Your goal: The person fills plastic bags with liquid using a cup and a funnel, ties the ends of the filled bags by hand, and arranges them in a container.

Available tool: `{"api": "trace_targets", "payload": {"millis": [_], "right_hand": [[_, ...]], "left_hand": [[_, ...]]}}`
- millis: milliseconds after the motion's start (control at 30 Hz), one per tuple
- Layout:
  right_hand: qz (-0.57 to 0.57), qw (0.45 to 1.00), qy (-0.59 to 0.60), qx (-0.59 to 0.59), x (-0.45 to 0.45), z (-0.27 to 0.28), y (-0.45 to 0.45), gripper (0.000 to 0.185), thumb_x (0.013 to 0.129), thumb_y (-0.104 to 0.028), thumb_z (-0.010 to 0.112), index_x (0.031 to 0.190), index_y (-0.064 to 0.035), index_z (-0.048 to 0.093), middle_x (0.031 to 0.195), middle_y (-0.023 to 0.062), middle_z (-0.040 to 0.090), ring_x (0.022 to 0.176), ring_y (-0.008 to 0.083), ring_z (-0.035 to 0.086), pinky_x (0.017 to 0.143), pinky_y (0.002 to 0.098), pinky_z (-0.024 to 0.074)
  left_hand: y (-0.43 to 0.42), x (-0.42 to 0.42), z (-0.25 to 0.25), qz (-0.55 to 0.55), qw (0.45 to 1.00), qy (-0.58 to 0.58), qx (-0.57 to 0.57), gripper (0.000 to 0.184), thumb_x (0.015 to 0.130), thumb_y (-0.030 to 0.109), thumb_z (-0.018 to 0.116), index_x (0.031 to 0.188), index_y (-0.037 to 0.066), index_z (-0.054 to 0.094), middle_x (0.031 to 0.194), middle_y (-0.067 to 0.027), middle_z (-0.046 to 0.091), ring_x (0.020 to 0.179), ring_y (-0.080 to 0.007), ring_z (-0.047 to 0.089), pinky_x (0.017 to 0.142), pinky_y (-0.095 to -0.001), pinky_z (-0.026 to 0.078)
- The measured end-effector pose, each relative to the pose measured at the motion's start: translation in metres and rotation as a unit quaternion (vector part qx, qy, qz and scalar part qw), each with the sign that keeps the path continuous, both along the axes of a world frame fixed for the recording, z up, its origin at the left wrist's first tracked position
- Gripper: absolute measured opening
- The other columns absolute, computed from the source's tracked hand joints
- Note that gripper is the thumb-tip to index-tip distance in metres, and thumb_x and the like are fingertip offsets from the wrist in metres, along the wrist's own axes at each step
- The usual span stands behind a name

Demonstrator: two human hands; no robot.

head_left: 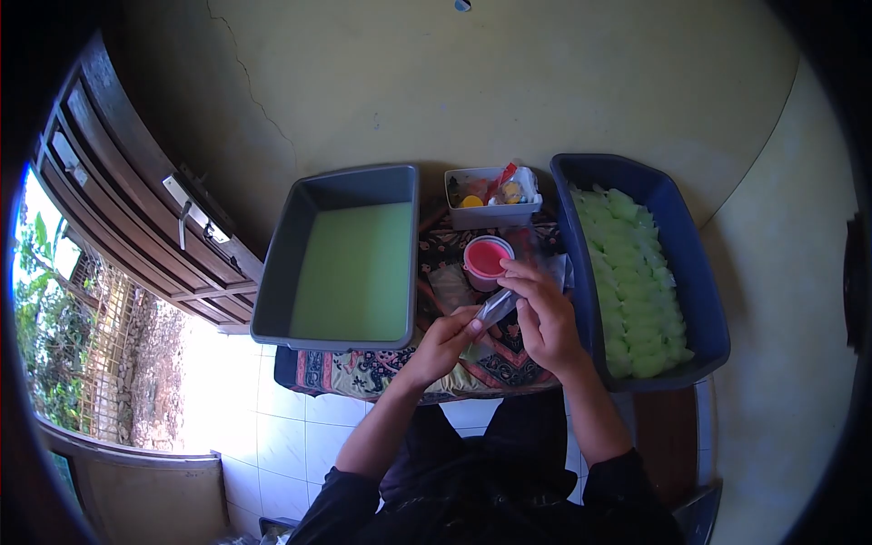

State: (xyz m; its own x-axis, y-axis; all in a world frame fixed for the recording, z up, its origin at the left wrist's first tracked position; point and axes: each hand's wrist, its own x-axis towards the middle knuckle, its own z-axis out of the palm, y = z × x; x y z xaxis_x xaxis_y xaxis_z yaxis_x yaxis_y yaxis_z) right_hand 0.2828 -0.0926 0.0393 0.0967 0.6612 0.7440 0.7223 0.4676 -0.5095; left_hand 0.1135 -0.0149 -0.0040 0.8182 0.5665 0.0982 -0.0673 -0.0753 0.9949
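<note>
My left hand [448, 341] is closed, pinching a narrow clear plastic bag [496, 309] between thumb and fingers. Beside the bag's upper end is my right hand [547, 318], its fingers stretched out and the thumb apart. Whether its fingertips touch the plastic I cannot tell. Just beyond both hands stands a small white tub with a red inside [487, 258]; the right fingertips overlap its near edge in view. More clear plastic [450, 283] lies on the patterned cloth to the left of the tub.
At left stands a grey basin [263, 304] of pale green liquid. A dark blue basin [704, 313] at right holds rows of filled green plastic bags [631, 282]. Behind the tub, a white box [490, 216] contains small items. A patterned cloth [363, 372] covers the table; a wooden door [150, 182] stands open.
</note>
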Motion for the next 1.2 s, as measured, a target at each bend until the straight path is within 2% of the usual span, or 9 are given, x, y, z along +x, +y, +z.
{"api": "trace_targets", "payload": {"millis": [100, 233, 400, 533, 633, 733, 800, 933, 1200], "right_hand": [[0.07, 0.985, -0.144, -0.07, -0.008, 0.018, -0.011, 0.04, 0.075, -0.002, 0.065, 0.115, -0.004, 0.059, 0.127, 0.0162, 0.053, 0.115, 0.0308, 0.053, 0.103, 0.0433, 0.0368], [0.051, 0.974, -0.198, -0.095, -0.005, -0.007, -0.001, 0.036, 0.075, -0.001, 0.062, 0.111, -0.0045, 0.061, 0.117, 0.0149, 0.059, 0.11, 0.0283, 0.056, 0.103, 0.0455, 0.0364], [0.058, 0.969, -0.172, -0.169, 0.002, -0.027, 0.0, 0.018, 0.076, -0.007, 0.064, 0.093, -0.0034, 0.06, 0.085, 0.0124, 0.065, 0.086, 0.0293, 0.063, 0.086, 0.0425, 0.0456], [0.076, 0.946, -0.166, -0.267, 0.003, -0.025, -0.01, 0.014, 0.08, -0.009, 0.062, 0.09, -0.0012, 0.058, 0.078, 0.0157, 0.064, 0.077, 0.033, 0.064, 0.072, 0.0424, 0.0483], [0.154, 0.941, -0.049, -0.298, 0.0, -0.022, -0.015, 0.01, 0.082, -0.008, 0.063, 0.083, -0.0014, 0.056, 0.07, 0.0178, 0.061, 0.069, 0.0387, 0.06, 0.06, 0.0403, 0.0473], [0.166, 0.956, 0.025, -0.239, -0.001, -0.027, -0.015, 0.014, 0.087, -0.013, 0.061, 0.081, -0.0014, 0.055, 0.064, 0.0129, 0.06, 0.059, 0.0286, 0.061, 0.054, 0.0337, 0.0443], [0.169, 0.904, 0.182, -0.349, 0.003, -0.029, -0.016, 0.023, 0.092, -0.019, 0.057, 0.081, 0.0003, 0.058, 0.059, 0.0057, 0.055, 0.053, 0.0151, 0.053, 0.053, 0.0318, 0.0419], [0.156, 0.864, 0.298, -0.374, 0.003, -0.033, -0.015, 0.033, 0.096, -0.025, 0.054, 0.073, -0.0009, 0.057, 0.058, -0.0022, 0.048, 0.054, 0.0052, 0.042, 0.048, 0.0238, 0.033], [0.278, 0.603, 0.667, -0.338, 0.006, -0.046, -0.014, 0.028, 0.097, -0.025, 0.052, 0.076, -0.0054, 0.056, 0.061, 0.001, 0.052, 0.042, 0.0041, 0.038, 0.038, 0.0182, 0.0265]], "left_hand": [[0.006, -0.003, -0.012, 0.012, 1.0, -0.002, 0.025, 0.026, 0.099, 0.014, 0.045, 0.099, -0.006, 0.061, 0.104, -0.0107, 0.055, 0.087, -0.0159, 0.051, 0.078, -0.0298, 0.042], [0.006, -0.003, -0.009, 0.01, 1.0, -0.003, 0.015, 0.025, 0.098, 0.014, 0.046, 0.104, -0.007, 0.059, 0.097, -0.0096, 0.054, 0.083, -0.0159, 0.05, 0.077, -0.0304, 0.042], [0.004, -0.002, -0.015, 0.007, 0.998, 0.034, 0.059, 0.026, 0.098, 0.014, 0.046, 0.106, -0.008, 0.058, 0.097, -0.0116, 0.056, 0.087, -0.0191, 0.052, 0.079, -0.0316, 0.042], [0.003, -0.003, -0.022, 0.014, 0.996, -0.003, 0.085, 0.029, 0.099, 0.017, 0.045, 0.107, -0.008, 0.058, 0.106, -0.0144, 0.059, 0.098, -0.0229, 0.051, 0.086, -0.0344, 0.04], [0.001, -0.003, -0.025, 0.0, 0.998, -0.011, 0.056, 0.031, 0.099, 0.019, 0.044, 0.104, -0.008, 0.058, 0.108, -0.0152, 0.059, 0.101, -0.0248, 0.051, 0.09, -0.0361, 0.038], [0.003, -0.001, -0.021, -0.026, 0.993, -0.043, 0.106, 0.03, 0.099, 0.02, 0.043, 0.098, -0.007, 0.058, 0.106, -0.0157, 0.057, 0.101, -0.0272, 0.051, 0.093, -0.0376, 0.036], [0.003, -0.001, -0.017, -0.038, 0.985, -0.062, 0.155, 0.03, 0.098, 0.02, 0.043, 0.095, -0.006, 0.057, 0.104, -0.0158, 0.056, 0.101, -0.0286, 0.051, 0.094, -0.0383, 0.035], [0.0, 0.001, -0.012, -0.006, 0.96, -0.054, 0.273, 0.024, 0.096, 0.017, 0.044, 0.088, -0.003, 0.056, 0.103, -0.0156, 0.054, 0.103, -0.0304, 0.049, 0.098, -0.0436, 0.03], [-0.002, 0.002, -0.021, 0.052, 0.934, 0.005, 0.353, 0.016, 0.094, 0.013, 0.047, 0.091, -0.001, 0.055, 0.107, -0.0126, 0.054, 0.113, -0.0299, 0.048, 0.106, -0.0518, 0.021]]}}
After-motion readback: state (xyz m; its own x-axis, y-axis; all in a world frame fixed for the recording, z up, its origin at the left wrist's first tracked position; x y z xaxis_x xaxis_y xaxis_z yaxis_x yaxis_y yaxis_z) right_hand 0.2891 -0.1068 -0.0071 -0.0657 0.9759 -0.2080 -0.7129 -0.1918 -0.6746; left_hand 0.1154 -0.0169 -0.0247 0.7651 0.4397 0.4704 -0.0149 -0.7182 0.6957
